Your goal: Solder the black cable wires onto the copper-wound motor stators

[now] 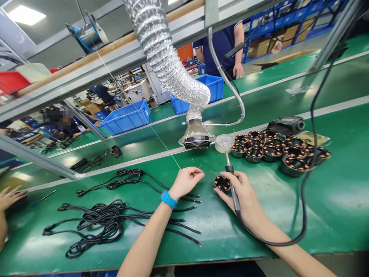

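Note:
My right hand grips a soldering iron, its tip pointing up toward a round, pale tin. The same hand's thumb and fingers also span a small motor stator with copper windings. To its left, my left hand, with a blue band at the wrist, is closed in a pinch. A thin solder wire slants down to that hand from above; its end at the fingertips is hard to make out. Bundled black cables lie left of my left forearm, their stripped ends pointing right beneath it.
Several stators stand grouped at the right, by a dark housing. A foil duct with a hood hangs over the bench. The iron's cord loops at right. Blue crates stand behind. Another person's hand is at far left.

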### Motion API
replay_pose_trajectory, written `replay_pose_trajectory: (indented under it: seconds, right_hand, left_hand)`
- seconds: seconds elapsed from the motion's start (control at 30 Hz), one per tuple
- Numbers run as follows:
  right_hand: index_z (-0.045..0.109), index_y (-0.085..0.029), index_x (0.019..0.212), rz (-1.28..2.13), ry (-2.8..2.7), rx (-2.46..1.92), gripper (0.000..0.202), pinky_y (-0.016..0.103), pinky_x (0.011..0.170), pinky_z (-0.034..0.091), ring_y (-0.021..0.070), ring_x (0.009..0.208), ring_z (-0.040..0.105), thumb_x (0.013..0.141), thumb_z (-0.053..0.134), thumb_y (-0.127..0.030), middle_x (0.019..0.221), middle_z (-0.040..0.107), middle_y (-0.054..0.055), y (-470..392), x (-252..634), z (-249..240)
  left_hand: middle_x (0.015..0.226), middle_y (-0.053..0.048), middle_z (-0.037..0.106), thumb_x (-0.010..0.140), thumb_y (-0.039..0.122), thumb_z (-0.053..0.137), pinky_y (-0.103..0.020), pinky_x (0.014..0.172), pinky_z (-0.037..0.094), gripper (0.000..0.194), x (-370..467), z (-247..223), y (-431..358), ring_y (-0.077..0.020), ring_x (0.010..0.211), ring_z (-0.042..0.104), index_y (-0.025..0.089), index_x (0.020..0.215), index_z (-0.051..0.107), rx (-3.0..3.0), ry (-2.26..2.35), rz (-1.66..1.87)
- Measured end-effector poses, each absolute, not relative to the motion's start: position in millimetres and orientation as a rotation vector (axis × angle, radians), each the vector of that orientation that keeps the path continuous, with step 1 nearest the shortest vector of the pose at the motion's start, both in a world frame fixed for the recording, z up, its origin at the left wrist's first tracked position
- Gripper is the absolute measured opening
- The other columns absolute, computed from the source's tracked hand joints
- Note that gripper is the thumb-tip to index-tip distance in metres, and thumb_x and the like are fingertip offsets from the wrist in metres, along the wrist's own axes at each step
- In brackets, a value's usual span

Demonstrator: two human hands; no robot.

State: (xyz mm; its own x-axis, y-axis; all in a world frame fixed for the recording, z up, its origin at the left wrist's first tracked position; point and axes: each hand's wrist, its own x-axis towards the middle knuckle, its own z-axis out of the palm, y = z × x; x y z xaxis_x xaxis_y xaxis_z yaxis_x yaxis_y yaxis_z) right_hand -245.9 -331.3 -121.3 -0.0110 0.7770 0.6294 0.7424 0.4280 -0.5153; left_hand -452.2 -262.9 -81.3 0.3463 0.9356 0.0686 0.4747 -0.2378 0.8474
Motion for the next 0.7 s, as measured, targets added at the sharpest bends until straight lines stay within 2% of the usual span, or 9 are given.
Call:
replay_pose_trajectory:
  seconds: [0.1,0.23,0.33,0.4,0.47,0.53,0.7]
  right_hand:
    - [0.050,-0.024,0.131,0.118,-1.793,-1.286,0.040,0.034,0.080,0.056,0.0213,0.094,0.062,0.092,0.060,-0.030,0.119,0.047,0.011,-324.6,-251.8,-122.3]
    - [0.047,-0.025,0.132,0.302,-1.898,-1.161,0.042,0.034,0.085,0.055,0.0203,0.097,0.062,0.092,0.058,-0.024,0.120,0.045,0.010,-314.2,-259.1,-118.2]
    - [0.045,-0.026,0.132,0.418,-1.979,-1.058,0.044,0.035,0.086,0.055,0.0186,0.094,0.061,0.090,0.057,-0.020,0.119,0.045,0.009,-301.1,-266.5,-114.6]
    - [0.045,-0.026,0.132,0.477,-2.033,-0.992,0.045,0.034,0.086,0.055,0.0175,0.093,0.061,0.090,0.057,-0.018,0.118,0.045,0.008,-291.2,-271.4,-112.3]
    - [0.045,-0.026,0.132,0.518,-2.076,-0.935,0.046,0.034,0.087,0.054,0.0178,0.096,0.060,0.089,0.058,-0.018,0.118,0.046,0.008,-282.6,-275.2,-110.5]
    - [0.045,-0.026,0.132,0.548,-2.084,-0.890,0.045,0.034,0.089,0.053,0.0182,0.099,0.060,0.089,0.058,-0.019,0.118,0.045,0.008,-276.7,-277.6,-110.6]
    - [0.047,-0.026,0.129,0.553,-1.995,-0.868,0.037,0.034,0.092,0.052,0.0182,0.102,0.059,0.093,0.057,-0.024,0.117,0.046,0.008,-273.8,-279.7,-120.8]
  left_hand:
    - [0.088,-0.006,0.071,0.086,0.037,0.063,-0.025,0.068,0.044,0.028,-446.3,-86.9,-261.0,-0.0143,0.073,0.058,0.014,0.095,0.075,1.883,1.186,0.791]
    - [0.073,-0.003,0.065,0.086,0.037,0.058,-0.023,0.062,0.040,0.027,-453.7,-89.7,-259.9,-0.0117,0.065,0.051,0.012,0.082,0.070,1.780,1.198,0.807]
    - [0.069,-0.001,0.061,0.081,0.029,0.058,-0.022,0.059,0.036,0.020,-468.1,-87.4,-257.6,-0.0101,0.063,0.049,0.013,0.073,0.066,1.685,1.210,0.838]
    - [0.064,0.000,0.058,0.078,0.027,0.058,-0.021,0.051,0.028,0.018,-477.4,-85.2,-255.8,-0.0072,0.053,0.041,0.012,0.070,0.065,1.525,1.180,0.811]
    - [0.060,0.002,0.054,0.075,0.031,0.061,-0.022,0.045,0.016,0.020,-483.9,-83.7,-254.6,-0.0039,0.044,0.028,0.012,0.071,0.065,1.324,1.130,0.755]
    - [0.058,0.003,0.051,0.073,0.036,0.068,-0.024,0.044,0.008,0.026,-487.1,-83.1,-254.3,-0.0021,0.042,0.021,0.011,0.075,0.068,1.200,1.074,0.713]
    - [0.058,0.004,0.048,0.071,0.046,0.075,-0.024,0.045,0.008,0.038,-489.5,-82.0,-254.8,-0.0015,0.043,0.024,0.009,0.082,0.071,1.200,1.046,0.682]
